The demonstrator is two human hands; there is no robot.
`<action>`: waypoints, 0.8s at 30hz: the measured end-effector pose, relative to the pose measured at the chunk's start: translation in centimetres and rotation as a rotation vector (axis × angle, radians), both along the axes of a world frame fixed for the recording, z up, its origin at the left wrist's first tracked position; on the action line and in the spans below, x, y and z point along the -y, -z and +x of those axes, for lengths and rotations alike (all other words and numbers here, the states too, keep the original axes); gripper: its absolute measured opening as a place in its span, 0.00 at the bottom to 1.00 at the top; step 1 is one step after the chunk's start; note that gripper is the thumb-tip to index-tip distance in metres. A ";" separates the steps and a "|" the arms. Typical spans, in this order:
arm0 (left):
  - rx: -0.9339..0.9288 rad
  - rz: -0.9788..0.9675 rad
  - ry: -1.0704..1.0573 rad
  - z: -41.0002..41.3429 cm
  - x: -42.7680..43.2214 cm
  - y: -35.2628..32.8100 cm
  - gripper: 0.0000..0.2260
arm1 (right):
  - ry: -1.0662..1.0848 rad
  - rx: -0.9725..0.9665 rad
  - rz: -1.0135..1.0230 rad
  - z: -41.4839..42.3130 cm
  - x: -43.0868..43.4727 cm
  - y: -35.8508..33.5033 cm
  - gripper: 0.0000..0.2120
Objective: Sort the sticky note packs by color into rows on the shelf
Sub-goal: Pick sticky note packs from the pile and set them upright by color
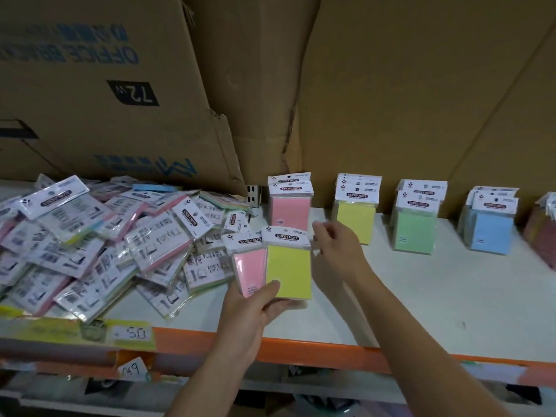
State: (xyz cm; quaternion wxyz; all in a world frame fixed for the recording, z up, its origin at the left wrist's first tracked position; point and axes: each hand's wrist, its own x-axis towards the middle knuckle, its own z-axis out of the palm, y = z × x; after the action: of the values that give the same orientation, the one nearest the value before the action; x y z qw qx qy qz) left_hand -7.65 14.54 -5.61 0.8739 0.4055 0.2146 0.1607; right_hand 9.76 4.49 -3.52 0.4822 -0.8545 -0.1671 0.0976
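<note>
Five stacks (415,227) are forming on the shelf (421,296); the mixed pile (90,245) is waiting. The left hand (255,311) is gripping two packs (288,272), the right hand (337,251) hovering loose-fingered.

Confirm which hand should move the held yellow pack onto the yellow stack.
Right. The right hand is free, beside the yellow pack and nearer the yellow stack; the left hand has both it and a pink pack in its grip.
</note>
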 end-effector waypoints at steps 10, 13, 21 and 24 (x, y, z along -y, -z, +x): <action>-0.173 0.272 0.140 5.8 2.1 -0.5 0.11 | -0.112 -0.142 0.130 -1.1 6.7 0.5 0.09; -0.133 0.374 0.074 8.5 1.1 -0.1 0.10 | 0.042 -0.049 0.097 1.4 7.8 0.4 0.09; -0.289 0.785 -0.144 14.7 -3.3 2.0 0.15 | 0.221 0.109 -0.136 5.2 7.8 0.8 0.14; -0.487 1.160 -0.253 15.2 -3.6 2.6 0.18 | 0.248 0.101 -0.149 4.9 7.3 1.1 0.19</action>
State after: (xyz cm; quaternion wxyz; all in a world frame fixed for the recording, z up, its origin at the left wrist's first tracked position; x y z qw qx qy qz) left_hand 7.57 18.16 -8.21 0.4129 0.8089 0.3311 0.2561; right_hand 14.65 -2.83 -4.66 0.4166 -0.9058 -0.0767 0.0066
